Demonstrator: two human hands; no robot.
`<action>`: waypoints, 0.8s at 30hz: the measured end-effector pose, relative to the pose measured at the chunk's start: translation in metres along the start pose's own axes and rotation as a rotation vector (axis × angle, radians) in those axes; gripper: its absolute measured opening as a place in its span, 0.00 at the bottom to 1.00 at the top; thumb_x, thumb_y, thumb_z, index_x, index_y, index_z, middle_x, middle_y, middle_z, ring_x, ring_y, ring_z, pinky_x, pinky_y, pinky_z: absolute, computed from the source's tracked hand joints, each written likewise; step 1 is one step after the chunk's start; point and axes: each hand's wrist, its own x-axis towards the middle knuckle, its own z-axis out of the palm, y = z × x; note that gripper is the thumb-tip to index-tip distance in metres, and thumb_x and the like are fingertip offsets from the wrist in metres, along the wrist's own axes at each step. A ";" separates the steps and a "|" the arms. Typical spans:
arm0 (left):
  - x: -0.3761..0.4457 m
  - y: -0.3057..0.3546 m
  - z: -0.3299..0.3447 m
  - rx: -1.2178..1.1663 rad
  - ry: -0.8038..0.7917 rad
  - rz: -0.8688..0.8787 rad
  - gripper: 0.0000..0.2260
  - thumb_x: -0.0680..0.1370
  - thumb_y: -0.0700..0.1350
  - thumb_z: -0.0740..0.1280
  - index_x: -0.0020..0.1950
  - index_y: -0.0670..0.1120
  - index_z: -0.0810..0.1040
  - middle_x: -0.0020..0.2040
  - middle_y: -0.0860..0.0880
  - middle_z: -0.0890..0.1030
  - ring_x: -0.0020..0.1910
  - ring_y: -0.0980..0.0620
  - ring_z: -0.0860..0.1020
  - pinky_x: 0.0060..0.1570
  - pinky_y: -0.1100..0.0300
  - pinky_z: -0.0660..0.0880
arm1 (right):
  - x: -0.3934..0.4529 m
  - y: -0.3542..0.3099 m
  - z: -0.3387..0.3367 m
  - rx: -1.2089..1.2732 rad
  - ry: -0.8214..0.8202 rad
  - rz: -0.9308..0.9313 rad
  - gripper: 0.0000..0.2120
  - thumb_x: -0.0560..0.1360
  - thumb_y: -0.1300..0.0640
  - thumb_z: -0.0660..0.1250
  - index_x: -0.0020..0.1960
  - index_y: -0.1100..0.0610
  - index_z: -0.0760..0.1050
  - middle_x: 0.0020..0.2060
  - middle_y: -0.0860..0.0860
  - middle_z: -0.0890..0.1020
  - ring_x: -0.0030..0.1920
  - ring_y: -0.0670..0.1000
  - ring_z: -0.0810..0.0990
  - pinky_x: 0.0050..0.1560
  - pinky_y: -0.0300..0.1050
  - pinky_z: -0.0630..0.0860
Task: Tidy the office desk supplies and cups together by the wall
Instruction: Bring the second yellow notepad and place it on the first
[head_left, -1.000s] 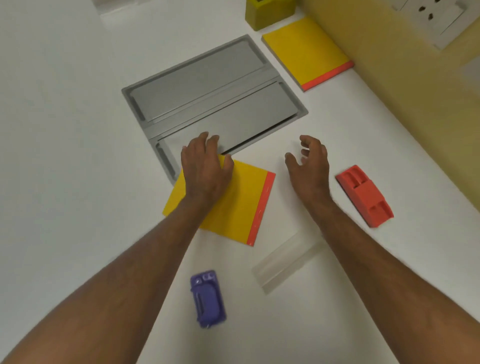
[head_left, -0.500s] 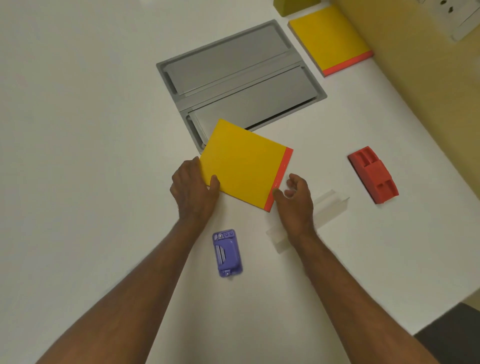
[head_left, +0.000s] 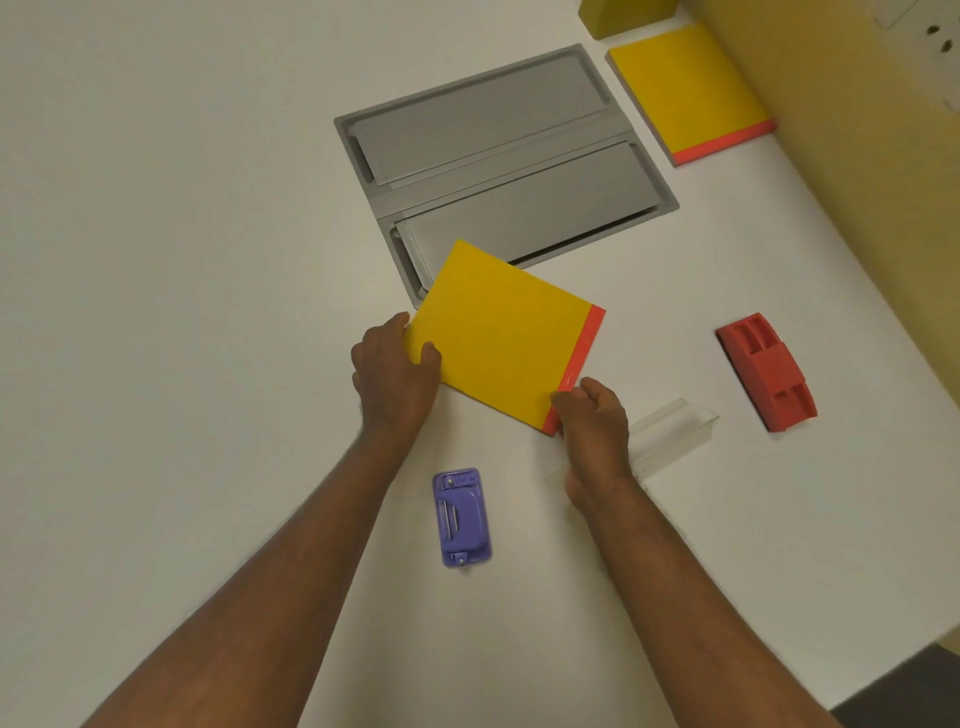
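A yellow notepad with a red spine (head_left: 498, 338) is held over the white desk (head_left: 182, 260), its far corner above the grey cable hatch (head_left: 498, 156). My left hand (head_left: 397, 371) grips its near left corner, thumb on top. My right hand (head_left: 592, 415) pinches the near end of the red spine. A second yellow notepad (head_left: 685, 93) lies by the yellow wall (head_left: 857, 156). A purple hole punch (head_left: 461, 517) lies between my forearms. A red holder (head_left: 766, 371) sits to the right.
A clear plastic strip (head_left: 670, 434) lies just right of my right hand, partly under my wrist. A yellow-green box (head_left: 623, 15) stands at the top edge near the wall. A wall socket (head_left: 930, 36) is at the top right. The desk edge runs along the bottom right.
My left hand went from pressing flat on the notepad to gripping its corner. My right hand came in and took the spine. The notepad has come up off the desk.
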 end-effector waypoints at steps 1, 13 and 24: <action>0.003 0.001 0.000 -0.047 0.006 -0.027 0.24 0.81 0.48 0.65 0.77 0.45 0.69 0.70 0.43 0.75 0.69 0.41 0.70 0.67 0.44 0.69 | 0.004 -0.001 0.000 0.017 -0.010 0.040 0.24 0.78 0.57 0.69 0.73 0.56 0.71 0.64 0.50 0.79 0.61 0.53 0.79 0.63 0.49 0.79; 0.010 0.021 -0.013 -0.710 -0.031 -0.377 0.19 0.79 0.31 0.59 0.63 0.45 0.83 0.51 0.52 0.83 0.52 0.51 0.81 0.49 0.58 0.80 | 0.012 -0.031 -0.016 -0.006 -0.142 -0.081 0.18 0.82 0.63 0.65 0.68 0.48 0.73 0.58 0.49 0.83 0.56 0.52 0.83 0.45 0.43 0.82; 0.056 0.084 0.017 -0.793 -0.114 -0.214 0.20 0.76 0.33 0.59 0.52 0.52 0.86 0.53 0.49 0.86 0.54 0.46 0.83 0.57 0.47 0.81 | 0.051 -0.094 -0.054 0.230 -0.230 -0.047 0.19 0.80 0.69 0.63 0.65 0.51 0.73 0.49 0.54 0.88 0.44 0.55 0.88 0.40 0.49 0.85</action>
